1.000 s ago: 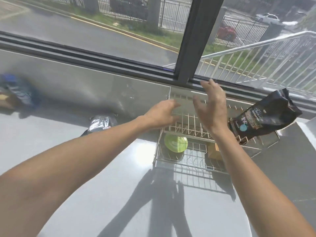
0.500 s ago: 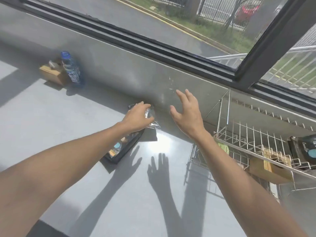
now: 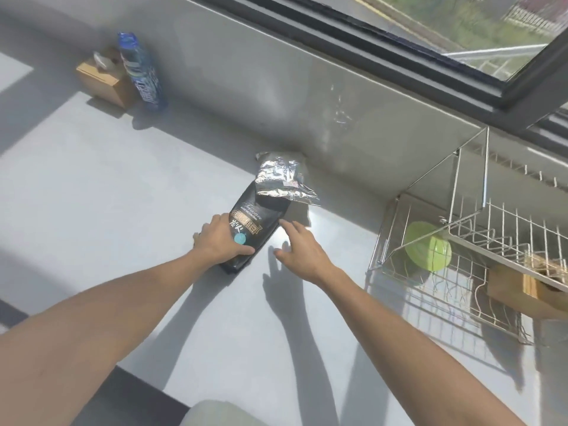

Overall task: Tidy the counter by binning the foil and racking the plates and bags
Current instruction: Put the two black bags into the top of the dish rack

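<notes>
Black bag (image 3: 256, 229) lies flat, left hand (image 3: 218, 241) gripping its edge, right hand (image 3: 299, 249) open, empty beside it.

A bag (image 3: 256, 232) lies flat on the counter (image 3: 123, 210) near the middle, its far end under a crumpled foil pouch (image 3: 282, 179) that sits against the back wall. Far left along that wall, a bottle (image 3: 141, 72) stands just right of a small box (image 3: 103, 79). To the right stands a wire rack (image 3: 461, 256) (two tiers) with a plate (image 3: 428, 250) and a wooden box (image 3: 522, 290) on its lower level.
</notes>
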